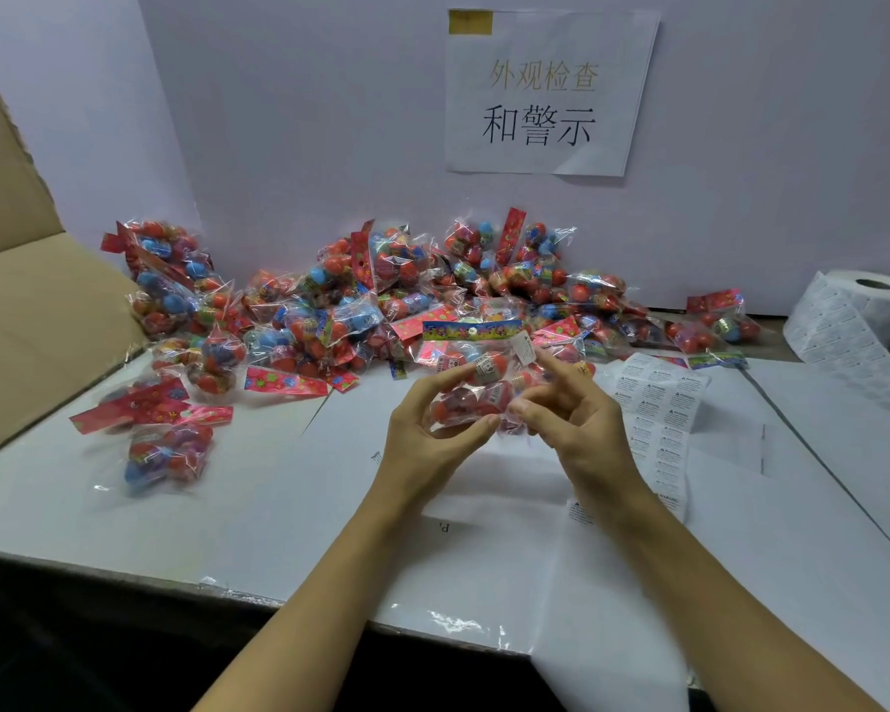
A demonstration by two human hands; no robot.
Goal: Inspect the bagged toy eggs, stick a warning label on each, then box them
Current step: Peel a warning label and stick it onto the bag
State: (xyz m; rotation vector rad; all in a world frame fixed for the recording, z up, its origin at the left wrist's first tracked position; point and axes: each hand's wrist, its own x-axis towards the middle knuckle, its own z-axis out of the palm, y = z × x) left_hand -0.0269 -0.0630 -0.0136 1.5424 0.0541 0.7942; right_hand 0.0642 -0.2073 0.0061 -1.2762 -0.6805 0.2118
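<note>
A clear bag of red toy eggs, topped by a bright printed card, is held upright between both hands, with a small white label stuck near its upper right corner, just above the right fingers. More bags are heaped beyond the hands. A label strip lies just right of the right hand, its roll farther right. A box stands open far left.

Both hands are holding one bag of toy eggs above the white desk: the left hand is gripping its lower left side, the right hand is pinching its right edge. A small white label is sitting near the bag's top right. Behind, a pile of bagged eggs is lying against the wall. A strip of warning labels is trailing from a roll at right. A cardboard box is standing open at left.
</note>
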